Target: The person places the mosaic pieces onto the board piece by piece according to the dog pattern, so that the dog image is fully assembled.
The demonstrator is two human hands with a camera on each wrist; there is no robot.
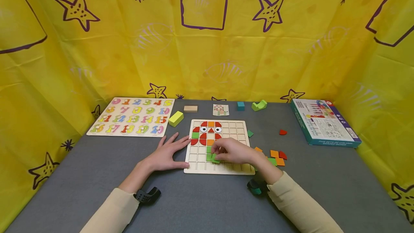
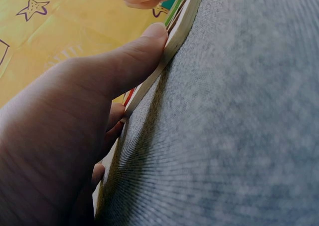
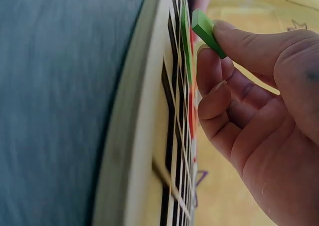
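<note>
Wooden and pale, the grid board lies flat at the middle of the grey worktop, ruled into small square cells. Its upper left cells carry an owl-like face of red quarter-rounds, orange squares, a red triangle and 2 white eyes, with green squares below.

At 10 o'clock from the board lies a number puzzle whose coloured numerals read 0 to 5 in the top row, then on through the teens to 20. A yellow-green block and a plain wooden block sit between the 2 boards. At 12 o'clock is a small pattern card, then a teal cube and a green curved piece. Loose orange, red and green pieces lie at 3 o'clock, just beside the board. At 2 o'clock lies a teal-edged box; its print is too small to read.

The left hand lies released, palm down on the worktop at 9 o'clock, straight fingers spread, thumb pressed against the board's left edge. The right hand is curled over the board's lower middle, thumb and fingertips pinching a green square piece, tilted just above the cells.
</note>
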